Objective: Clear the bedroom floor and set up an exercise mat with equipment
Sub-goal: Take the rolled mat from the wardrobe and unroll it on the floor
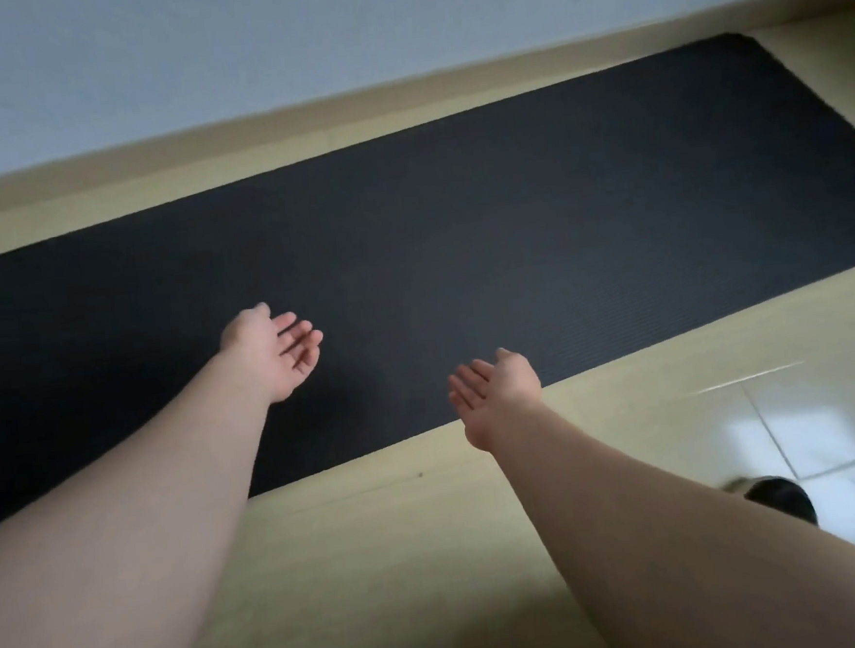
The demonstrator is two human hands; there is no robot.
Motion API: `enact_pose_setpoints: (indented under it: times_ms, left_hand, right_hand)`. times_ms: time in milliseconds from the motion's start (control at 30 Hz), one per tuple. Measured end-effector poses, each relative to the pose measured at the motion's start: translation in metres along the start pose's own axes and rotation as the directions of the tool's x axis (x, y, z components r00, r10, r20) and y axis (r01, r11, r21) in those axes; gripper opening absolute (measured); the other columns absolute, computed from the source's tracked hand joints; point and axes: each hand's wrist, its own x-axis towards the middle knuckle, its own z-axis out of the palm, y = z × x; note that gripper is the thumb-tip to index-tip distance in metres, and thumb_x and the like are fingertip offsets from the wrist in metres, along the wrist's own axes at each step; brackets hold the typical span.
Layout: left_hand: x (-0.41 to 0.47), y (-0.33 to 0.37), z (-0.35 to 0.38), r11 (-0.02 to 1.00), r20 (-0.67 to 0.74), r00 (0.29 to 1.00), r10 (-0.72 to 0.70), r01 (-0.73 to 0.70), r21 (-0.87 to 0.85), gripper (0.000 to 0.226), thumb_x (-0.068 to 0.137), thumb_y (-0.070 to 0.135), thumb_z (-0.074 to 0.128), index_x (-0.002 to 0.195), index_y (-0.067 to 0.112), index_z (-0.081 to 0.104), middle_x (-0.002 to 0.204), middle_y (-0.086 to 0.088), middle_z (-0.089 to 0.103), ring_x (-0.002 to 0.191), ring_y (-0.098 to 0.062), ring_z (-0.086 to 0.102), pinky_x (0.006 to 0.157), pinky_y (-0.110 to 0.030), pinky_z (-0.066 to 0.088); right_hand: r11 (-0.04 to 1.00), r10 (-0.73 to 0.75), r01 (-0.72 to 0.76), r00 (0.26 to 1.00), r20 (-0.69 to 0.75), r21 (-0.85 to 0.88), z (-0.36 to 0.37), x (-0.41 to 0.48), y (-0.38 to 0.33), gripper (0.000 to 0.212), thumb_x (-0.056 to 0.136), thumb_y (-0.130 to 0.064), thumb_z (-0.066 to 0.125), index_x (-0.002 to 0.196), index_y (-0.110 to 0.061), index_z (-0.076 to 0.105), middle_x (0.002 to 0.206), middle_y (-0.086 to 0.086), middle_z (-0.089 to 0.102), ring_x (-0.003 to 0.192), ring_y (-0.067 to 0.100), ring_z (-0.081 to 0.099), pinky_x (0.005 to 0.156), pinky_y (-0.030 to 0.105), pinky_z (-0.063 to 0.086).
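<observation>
A black exercise mat (510,227) lies unrolled and flat on the pale tiled floor, running from the left edge of view to the upper right beside the wall. My left hand (278,352) is stretched out over the mat's near half, palm turned up, fingers relaxed, holding nothing. My right hand (496,392) reaches out over the mat's near edge, palm up as well, fingers straight and empty. No exercise equipment is in view on the mat.
A light wall (244,48) with a beige skirting board (300,122) runs just behind the mat. Glossy floor tiles (797,429) spread to the right. A dark rounded object (782,499) shows at the lower right, partly hidden behind my right forearm.
</observation>
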Motion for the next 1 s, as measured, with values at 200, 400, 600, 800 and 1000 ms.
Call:
enact_pose_setpoints:
  times_ms: [200,400,600,800,1000]
  left_hand:
    - [0.013,-0.023,-0.116,0.954,-0.003,0.997,-0.077,0.073,-0.292,0.040,0.106,0.041,0.036,0.109,0.009,0.061,0.111,-0.009,0.066,0.088,-0.023,0.068,0.078,-0.031,0.052]
    - [0.043,-0.053,-0.231,0.777,-0.200,0.963,-0.178,0.013,-0.629,0.031,0.105,0.032,0.042,0.114,0.009,0.060,0.111,-0.012,0.067,0.096,-0.026,0.069,0.085,-0.037,0.057]
    - [0.060,-0.068,-0.304,0.655,-0.244,0.947,-0.207,-0.051,-0.754,0.032,0.104,0.032,0.044,0.123,0.011,0.059,0.113,-0.009,0.064,0.099,-0.025,0.065,0.080,-0.036,0.055]
    - [0.076,-0.076,-0.321,0.666,-0.313,0.937,-0.158,-0.133,-0.734,0.030,0.100,0.033,0.042,0.113,0.011,0.058,0.110,-0.007,0.057,0.092,-0.024,0.053,0.082,-0.033,0.047]
    - [0.098,-0.070,-0.340,0.766,-0.320,0.929,-0.188,-0.066,-0.640,0.049,0.103,0.039,0.038,0.140,0.010,0.051,0.135,-0.008,0.053,0.114,-0.024,0.055,0.091,-0.038,0.043]
  right_hand:
    - [0.985,0.093,-0.083,0.994,0.062,-0.151,0.084,-0.003,0.108,0.053,0.108,-0.032,0.030,0.149,0.000,0.039,0.149,0.016,0.049,0.138,0.030,0.048,0.114,0.040,0.038]
    - [0.955,0.112,-0.093,0.992,0.052,-0.282,0.125,0.010,0.194,0.050,0.107,-0.031,0.035,0.144,0.001,0.047,0.142,0.017,0.056,0.130,0.031,0.055,0.108,0.040,0.044]
    - [0.920,0.165,-0.152,0.986,0.005,-0.362,0.135,0.018,0.261,0.050,0.107,-0.030,0.036,0.146,0.000,0.045,0.143,0.017,0.055,0.132,0.031,0.054,0.108,0.039,0.044]
    - [0.899,0.224,-0.239,0.971,-0.085,-0.367,0.149,0.030,0.308,0.050,0.105,-0.030,0.039,0.147,-0.005,0.044,0.150,0.015,0.049,0.137,0.031,0.049,0.113,0.041,0.040]
    - [0.873,0.196,-0.198,0.979,-0.052,-0.445,0.158,0.043,0.336,0.051,0.105,-0.028,0.033,0.151,-0.008,0.036,0.159,0.012,0.035,0.149,0.028,0.030,0.121,0.042,0.028]
